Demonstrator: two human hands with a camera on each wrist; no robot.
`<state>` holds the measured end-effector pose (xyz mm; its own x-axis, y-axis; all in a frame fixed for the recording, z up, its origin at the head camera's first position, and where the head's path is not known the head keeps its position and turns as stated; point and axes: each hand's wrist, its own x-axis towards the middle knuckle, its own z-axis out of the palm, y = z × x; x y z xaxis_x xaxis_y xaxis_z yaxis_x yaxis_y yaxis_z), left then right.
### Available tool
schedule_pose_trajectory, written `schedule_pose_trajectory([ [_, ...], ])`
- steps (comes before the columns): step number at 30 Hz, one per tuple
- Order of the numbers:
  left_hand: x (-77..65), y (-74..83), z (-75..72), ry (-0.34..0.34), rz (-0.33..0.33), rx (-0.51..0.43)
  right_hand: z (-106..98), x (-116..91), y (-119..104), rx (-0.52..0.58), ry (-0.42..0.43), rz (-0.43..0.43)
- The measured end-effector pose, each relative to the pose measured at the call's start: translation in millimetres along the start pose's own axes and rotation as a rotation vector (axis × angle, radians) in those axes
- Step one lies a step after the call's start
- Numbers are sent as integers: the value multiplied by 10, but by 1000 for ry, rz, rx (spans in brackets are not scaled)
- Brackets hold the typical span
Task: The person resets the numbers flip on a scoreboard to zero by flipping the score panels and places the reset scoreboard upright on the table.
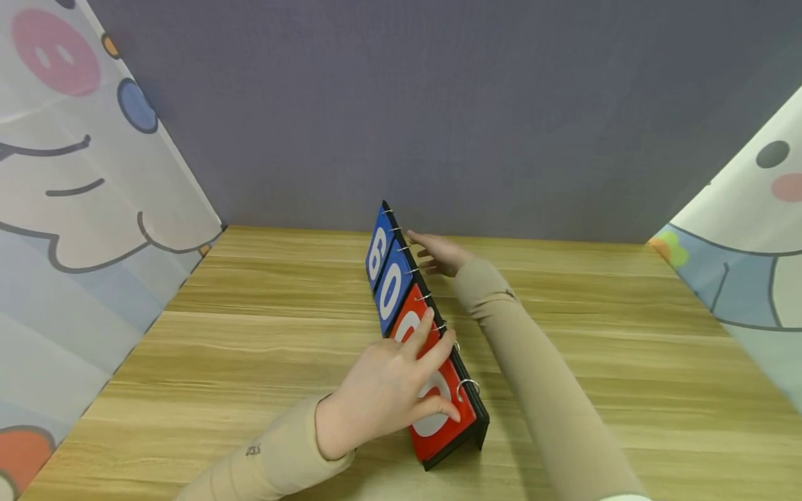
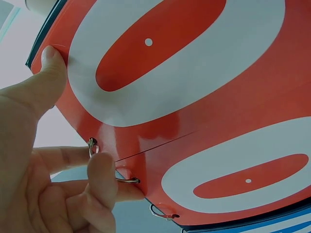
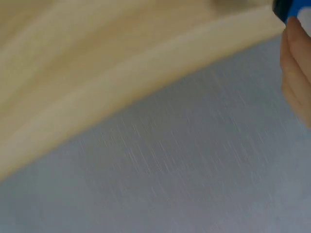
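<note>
A tabletop flip scoreboard (image 1: pixel 443 321) with ringed number cards stands lengthwise on the table. Its far half has blue cards (image 1: pixel 390 289) reading 6 and 0; the near half has red cards (image 1: pixel 460 416) showing zeros. My left hand (image 1: pixel 391 383) holds the near half, thumb on the face of the nearest red card (image 2: pixel 204 92) and fingers at the top edge by the metal rings (image 2: pixel 127 180). Behind the far half is my right hand (image 1: pixel 443 255), fingers extended beside the blue cards' rings. In the right wrist view, its fingertips (image 3: pixel 293 29) overlap a blue card's corner.
The wood-grain table (image 1: pixel 263 362) spreads around the scoreboard. A grey upright panel (image 1: pixel 438 118) closes off the back. Cartoon-printed cloths (image 1: pixel 75 292) hang at left and right.
</note>
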<state>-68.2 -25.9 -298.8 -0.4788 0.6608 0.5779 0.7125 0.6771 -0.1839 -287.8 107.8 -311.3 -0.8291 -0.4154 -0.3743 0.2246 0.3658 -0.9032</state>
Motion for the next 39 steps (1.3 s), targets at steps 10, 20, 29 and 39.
schedule_pose_trajectory([
  [10,1,0,7,12,4,8,50,200,279,134,-29,13],
  [20,2,-3,20,18,7,10,82,92,262,155,-50,4],
  [29,0,-1,20,15,3,6,37,108,294,240,-15,111],
  [39,2,2,19,10,2,5,2,78,366,315,-3,132],
])
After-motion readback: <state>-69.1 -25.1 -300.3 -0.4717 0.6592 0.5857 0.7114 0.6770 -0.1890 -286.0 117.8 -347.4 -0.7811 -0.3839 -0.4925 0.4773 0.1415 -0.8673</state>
